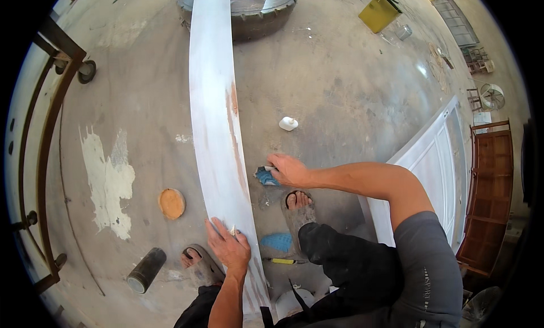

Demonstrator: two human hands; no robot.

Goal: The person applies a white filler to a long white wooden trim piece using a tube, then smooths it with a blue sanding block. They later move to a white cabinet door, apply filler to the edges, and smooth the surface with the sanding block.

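1. At the far left, a dark metal frame stands with small wheels. A pale dried patch marks the floor beyond it.
2. Near the left foot, a dark cylinder lies on its side; its contents, if any, are out of sight. Just above it sits a round, shallow dish with an orange-tan face; whether that is a filling or its own surface I cannot tell.
3. Between the feet runs the long white board, brown showing along its right edge. Its far end lies over the tyre, which probably serves as a prop to raise it. The left hand rests on its near part, fingers extended, perhaps to steady it; a small pale bit shows by the thumb, but whether it is pinched I cannot tell.
4. Right of the board and apart from it, the right hand has its fingers closed on a crumpled blue piece, seemingly bunched for a firm hold. Another blue piece and a yellow-handled tool lie beside the board, within easy reach.
5. Farther out stands a small white bottle, its contents hidden. Well beyond are a yellow-green bin and a metal can, their insides unreadable.
6. Rightmost, a white panelled door lies near a red-brown cabinet.
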